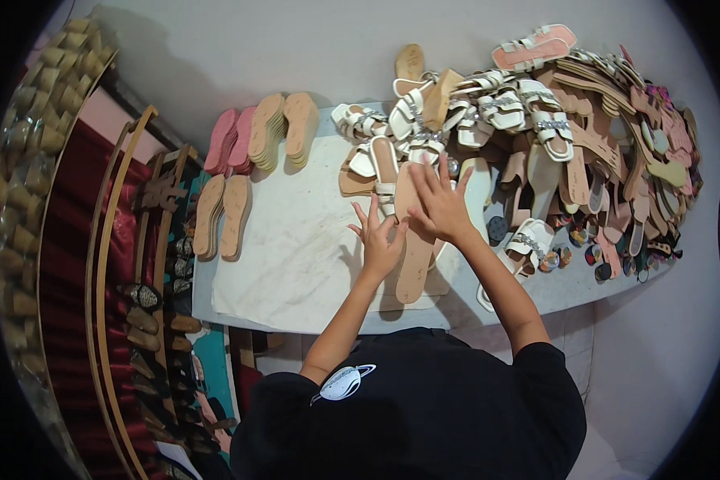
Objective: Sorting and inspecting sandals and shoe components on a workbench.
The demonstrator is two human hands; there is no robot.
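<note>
A long tan insole (pixel 413 276) lies tilted a little off upright in front of me, its wide end away from me. My right hand (pixel 442 206) rests on its upper part with the fingers spread. At its left edge is my left hand (pixel 382 246), fingers apart and thumb by the insole; whether the thumb touches it I cannot tell. Just beyond the left fingers stands a white-strapped sandal (pixel 385 164) with a tan footbed. A pale greenish sole (pixel 477 188) shows beside my right hand, partly covered by it.
Stacks of tan insoles (pixel 267 132) and pink insoles (pixel 222 142) stand at the table's back left. White sandals with sparkling straps (pixel 504 108) and a big heap of tan soles (pixel 596 152) crowd the right. A wooden rack with shoes (pixel 142 332) is on the left.
</note>
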